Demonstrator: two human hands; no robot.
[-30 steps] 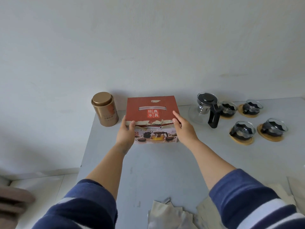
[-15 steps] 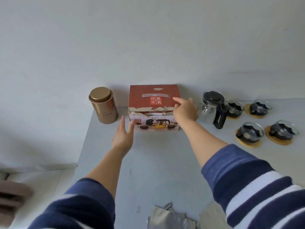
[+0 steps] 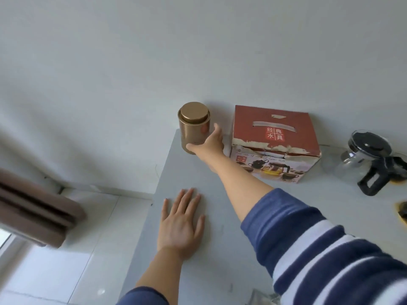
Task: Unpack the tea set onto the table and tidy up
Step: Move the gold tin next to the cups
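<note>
The red tea-set box (image 3: 275,137) stands against the wall at the back of the grey table (image 3: 220,249). Left of it, at the table's back left corner, stands a gold tin (image 3: 193,126) with a round lid. My right hand (image 3: 209,144) reaches across and wraps around the tin's lower right side, thumb at its base. My left hand (image 3: 181,225) lies flat on the table, palm down, fingers spread, holding nothing. A glass teapot (image 3: 370,161) with a black lid and handle stands right of the box.
A wooden coaster's edge (image 3: 402,213) shows at the right border. The table's left edge drops to a white tiled floor (image 3: 66,260). A brown piece of furniture (image 3: 33,212) stands at the left. A scrap of packing paper (image 3: 262,298) lies at the bottom edge.
Both hands have left the box, which now stands by the wall. My right hand moved left onto the gold tin. My left hand came down flat on the table. The view swung left.
</note>
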